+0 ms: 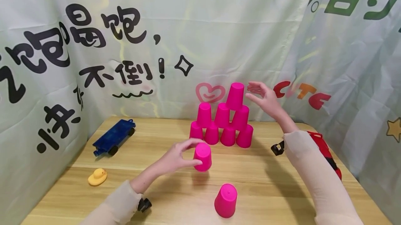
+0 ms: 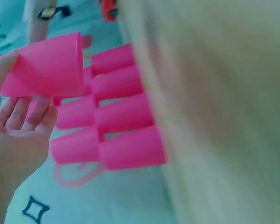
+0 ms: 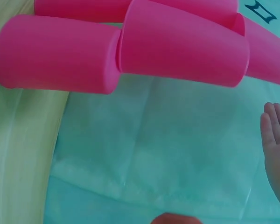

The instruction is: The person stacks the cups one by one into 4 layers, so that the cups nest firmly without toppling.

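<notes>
My left hand (image 1: 175, 157) grips an upside-down pink cup (image 1: 203, 157) between thumb and fingers, held above the table in front of a cup pyramid. In the left wrist view the same cup (image 2: 46, 67) covers part of the stack. The pyramid has a bottom row of several pink cups, a middle row of three, and a single top cup (image 1: 235, 96) on the right side. Just right of that top cup, my right hand (image 1: 266, 98) is raised with straight fingers, a small gap away. Another upside-down pink cup (image 1: 226, 200) stands alone at the table's front.
On the left of the wooden table (image 1: 150, 183) are a dark blue toy trailer (image 1: 115, 136) and a yellow rubber duck (image 1: 97, 177). A red and black toy (image 1: 325, 152) is partly hidden behind the right sleeve. A printed curtain (image 1: 175, 37) hangs close behind the pyramid.
</notes>
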Action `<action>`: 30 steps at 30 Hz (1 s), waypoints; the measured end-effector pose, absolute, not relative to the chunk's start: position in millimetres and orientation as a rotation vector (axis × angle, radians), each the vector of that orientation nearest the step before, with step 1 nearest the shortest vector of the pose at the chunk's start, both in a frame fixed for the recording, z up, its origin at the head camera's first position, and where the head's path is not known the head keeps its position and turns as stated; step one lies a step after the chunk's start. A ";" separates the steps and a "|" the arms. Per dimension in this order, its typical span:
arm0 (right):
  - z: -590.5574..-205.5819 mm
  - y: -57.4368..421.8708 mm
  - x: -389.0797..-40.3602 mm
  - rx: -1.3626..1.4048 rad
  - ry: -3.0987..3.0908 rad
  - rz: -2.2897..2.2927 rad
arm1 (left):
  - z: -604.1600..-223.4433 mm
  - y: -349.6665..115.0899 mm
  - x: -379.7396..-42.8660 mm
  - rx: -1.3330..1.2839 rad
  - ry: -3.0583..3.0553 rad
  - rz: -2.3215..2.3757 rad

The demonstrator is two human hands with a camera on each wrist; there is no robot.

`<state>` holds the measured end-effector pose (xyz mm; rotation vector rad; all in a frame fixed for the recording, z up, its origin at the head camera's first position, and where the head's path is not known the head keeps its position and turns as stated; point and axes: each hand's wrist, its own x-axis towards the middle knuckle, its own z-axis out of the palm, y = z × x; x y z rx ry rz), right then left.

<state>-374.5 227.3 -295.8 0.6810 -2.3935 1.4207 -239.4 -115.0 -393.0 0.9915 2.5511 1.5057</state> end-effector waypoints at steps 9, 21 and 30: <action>-315.9 261.3 -338.7 0.758 -2.127 1.479 | -341.5 -114.0 -265.4 1.019 2.661 1.676; -359.5 248.3 -265.8 1.286 -2.177 1.380 | -286.2 -98.6 -314.4 1.004 2.699 1.776; -385.2 223.2 -229.4 1.537 -2.430 1.132 | -275.2 -79.0 -348.5 0.904 2.647 1.793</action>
